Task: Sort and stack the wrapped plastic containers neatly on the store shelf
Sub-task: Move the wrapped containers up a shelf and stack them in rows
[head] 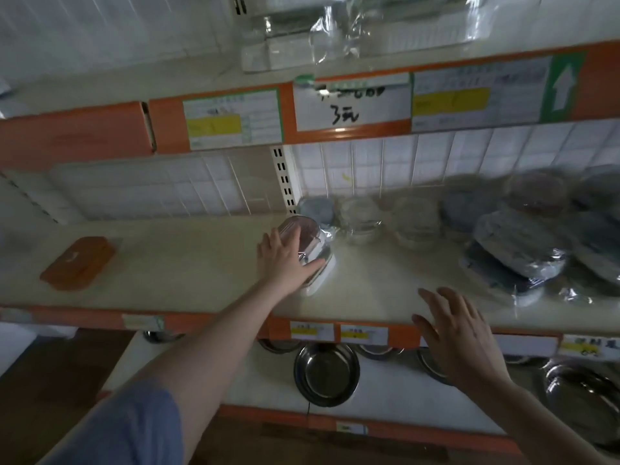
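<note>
A: Left end of the shelf: orange lidded box (78, 262), flat, alone.
B: Below: steel bowls (326, 373) in a row. Handwritten price card (352, 104) on the upper orange rail, green arrow sign (563, 86) right.

Handwritten sign (352, 102) on upper shelf's orange edge: "3元" legible, line above blurred. White up-arrow on green label (563, 87), far right. Other price tags unreadable.
</note>
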`<state>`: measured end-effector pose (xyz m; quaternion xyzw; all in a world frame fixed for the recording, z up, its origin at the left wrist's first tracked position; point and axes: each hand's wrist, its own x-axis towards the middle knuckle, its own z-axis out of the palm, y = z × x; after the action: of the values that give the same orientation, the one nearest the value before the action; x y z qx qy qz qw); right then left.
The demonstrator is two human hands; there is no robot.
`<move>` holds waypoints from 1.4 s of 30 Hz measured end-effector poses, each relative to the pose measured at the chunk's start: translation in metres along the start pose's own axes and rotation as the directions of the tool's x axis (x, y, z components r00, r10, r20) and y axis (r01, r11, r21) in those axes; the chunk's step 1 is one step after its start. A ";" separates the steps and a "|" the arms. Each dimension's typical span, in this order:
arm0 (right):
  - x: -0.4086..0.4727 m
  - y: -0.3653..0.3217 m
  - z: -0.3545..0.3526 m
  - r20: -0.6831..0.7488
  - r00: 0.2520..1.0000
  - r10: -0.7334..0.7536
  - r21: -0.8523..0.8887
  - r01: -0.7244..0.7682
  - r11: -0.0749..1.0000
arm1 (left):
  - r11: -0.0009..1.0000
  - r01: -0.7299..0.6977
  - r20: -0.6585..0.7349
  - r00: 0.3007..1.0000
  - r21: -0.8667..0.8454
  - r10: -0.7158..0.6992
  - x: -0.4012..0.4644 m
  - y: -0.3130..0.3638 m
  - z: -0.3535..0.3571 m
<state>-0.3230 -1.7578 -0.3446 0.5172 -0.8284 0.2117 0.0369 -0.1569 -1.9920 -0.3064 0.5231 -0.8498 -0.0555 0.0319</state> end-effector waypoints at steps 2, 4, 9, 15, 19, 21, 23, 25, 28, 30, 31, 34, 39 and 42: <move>0.002 -0.003 0.007 0.001 1.000 -0.006 -0.002 0.006 1.000 | 0.999 -0.005 -0.041 0.999 0.036 0.007 0.006 -0.001 0.006; 0.005 -0.006 0.012 0.010 1.000 0.014 0.014 -0.014 1.000 | 0.999 0.005 -0.049 0.999 0.044 -0.003 0.013 -0.003 0.010; 0.014 -0.011 0.020 0.026 0.998 0.050 0.026 -0.051 0.998 | 0.998 0.047 -0.055 0.997 0.034 -0.045 0.022 -0.008 0.008; 0.019 -0.030 0.012 0.172 0.980 0.097 0.047 -0.107 0.993 | 0.965 0.180 -0.020 0.982 -0.190 -0.187 0.010 -0.019 -0.007; 0.025 -0.046 0.008 0.226 0.969 0.097 0.047 -0.110 0.993 | 0.952 0.198 -0.065 0.974 -0.232 -0.218 -0.006 -0.041 -0.014; 0.030 -0.055 0.009 0.234 0.968 0.094 0.052 -0.109 0.993 | 0.939 0.221 -0.076 0.966 -0.263 -0.248 -0.013 -0.054 -0.016; 0.037 -0.066 0.012 0.219 0.972 0.080 0.072 -0.098 0.993 | 0.929 0.241 -0.083 0.958 -0.282 -0.273 -0.019 -0.067 -0.018; 0.046 -0.079 0.015 0.242 0.967 0.083 0.073 -0.103 0.992 | 0.921 0.255 -0.092 0.952 -0.293 -0.293 -0.024 -0.078 -0.020; 0.063 -0.099 0.023 0.275 0.957 0.093 0.084 -0.120 0.989 | 0.914 0.276 -0.093 0.944 -0.297 -0.316 -0.031 -0.092 -0.023; 0.078 -0.112 0.031 0.289 0.951 0.109 0.107 -0.145 0.984 | 0.907 0.297 -0.095 0.937 -0.299 -0.338 -0.033 -0.103 -0.021; 0.086 -0.119 0.036 0.298 0.947 0.116 0.115 -0.157 0.981 | 0.904 0.304 -0.091 0.934 -0.301 -0.345 -0.033 -0.109 -0.021; 0.108 -0.138 0.053 0.319 0.936 0.149 0.130 -0.199 0.971 | 0.899 0.319 -0.063 0.934 -0.299 -0.353 -0.034 -0.124 -0.019; 0.136 -0.171 0.081 0.320 0.898 0.303 0.117 -0.355 0.928 | 0.900 0.310 -0.073 0.935 -0.307 -0.347 -0.028 -0.145 -0.011; 0.150 -0.186 0.098 0.347 0.843 0.411 0.022 -0.445 0.895 | 0.890 0.323 -0.062 0.931 -0.321 -0.360 -0.025 -0.153 -0.008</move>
<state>-0.2144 -1.9920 -0.3337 0.3486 -0.9050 0.1660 -0.1783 -0.0092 -2.0382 -0.3183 0.6554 -0.7222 -0.1595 0.1530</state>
